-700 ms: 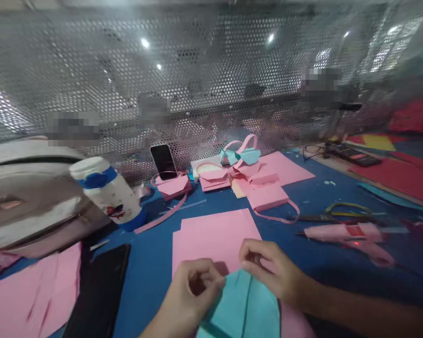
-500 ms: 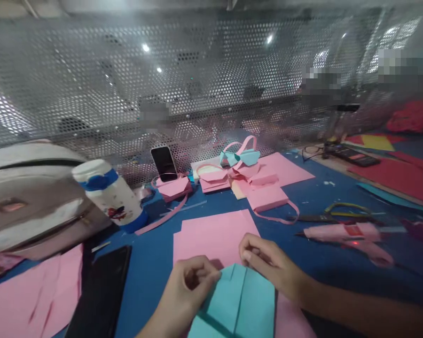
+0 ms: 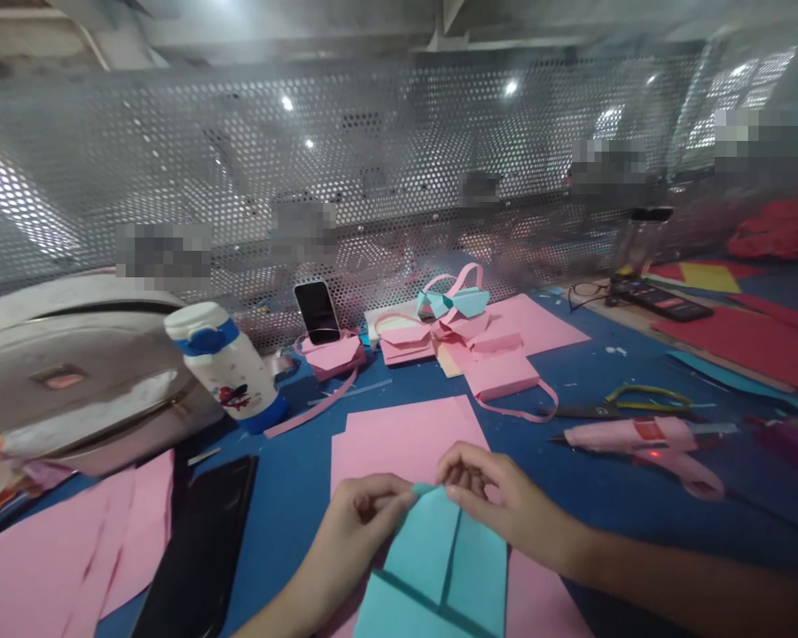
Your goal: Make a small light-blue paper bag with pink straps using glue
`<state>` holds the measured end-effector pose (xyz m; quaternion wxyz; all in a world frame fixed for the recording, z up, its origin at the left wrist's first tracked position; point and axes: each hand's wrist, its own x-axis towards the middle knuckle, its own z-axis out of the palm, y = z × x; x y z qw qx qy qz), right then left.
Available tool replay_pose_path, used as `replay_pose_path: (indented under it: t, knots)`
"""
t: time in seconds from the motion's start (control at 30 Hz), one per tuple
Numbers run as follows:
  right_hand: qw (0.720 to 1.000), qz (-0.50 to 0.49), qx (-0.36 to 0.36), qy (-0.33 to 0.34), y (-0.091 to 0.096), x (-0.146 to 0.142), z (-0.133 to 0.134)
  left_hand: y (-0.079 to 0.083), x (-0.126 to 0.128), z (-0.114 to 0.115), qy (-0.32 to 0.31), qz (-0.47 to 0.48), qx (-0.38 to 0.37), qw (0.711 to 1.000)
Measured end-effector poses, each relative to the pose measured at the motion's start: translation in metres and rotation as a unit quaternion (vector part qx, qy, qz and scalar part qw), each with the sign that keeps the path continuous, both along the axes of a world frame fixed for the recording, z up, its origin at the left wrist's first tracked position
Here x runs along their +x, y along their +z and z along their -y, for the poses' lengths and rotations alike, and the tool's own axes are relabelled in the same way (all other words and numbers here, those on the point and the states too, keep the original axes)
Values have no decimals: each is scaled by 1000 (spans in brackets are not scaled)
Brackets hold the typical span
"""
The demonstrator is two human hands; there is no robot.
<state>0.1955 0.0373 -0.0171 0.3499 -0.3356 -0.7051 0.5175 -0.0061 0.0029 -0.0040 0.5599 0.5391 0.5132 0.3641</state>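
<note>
A folded turquoise paper (image 3: 439, 567) lies on pink sheets (image 3: 405, 439) on the blue table, near the bottom centre. My left hand (image 3: 359, 518) pinches its upper left corner with curled fingers. My right hand (image 3: 498, 505) pinches the top edge right beside it, fingertips nearly touching those of the left. Two flaps of the paper meet along a centre seam below my fingers.
Finished pink paper bags with a turquoise bow (image 3: 462, 328) stand at the back by a propped phone (image 3: 317, 312). A white bottle (image 3: 230, 363) and grey bag (image 3: 73, 354) are at left, a black phone (image 3: 199, 549) nearer. A pink glue gun (image 3: 645, 439) and scissors (image 3: 612, 403) lie right.
The view tilted up slightly. My two hands drew closer together at the top of the turquoise paper, and the paper shifted a little away from me.
</note>
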Motion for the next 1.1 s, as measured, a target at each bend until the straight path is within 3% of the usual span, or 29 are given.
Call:
replay_pose_path:
  t: [0.13, 0.27, 0.57, 0.7, 0.93, 1.1]
  knots:
    - [998, -30, 43, -32, 1, 3, 0, -3, -2, -1, 55, -25, 17, 998]
    - [996, -27, 81, -7, 2, 5, 0, -8, -4, -3, 82, -15, 20, 996]
    - [996, -1, 67, 51, 3, 2, 1, -1, -1, -2, -19, 71, -47, 996]
    - [995, 6, 99, 20, 2, 4, 0, 1, -7, -5, -74, 87, -79, 990]
    - [988, -5, 151, -25, 0, 0, 0, 2, -3, -3, -109, 52, -83, 989]
    - [988, 15, 144, -55, -4, -2, 3, 5, 6, -2, -132, 32, -92, 986]
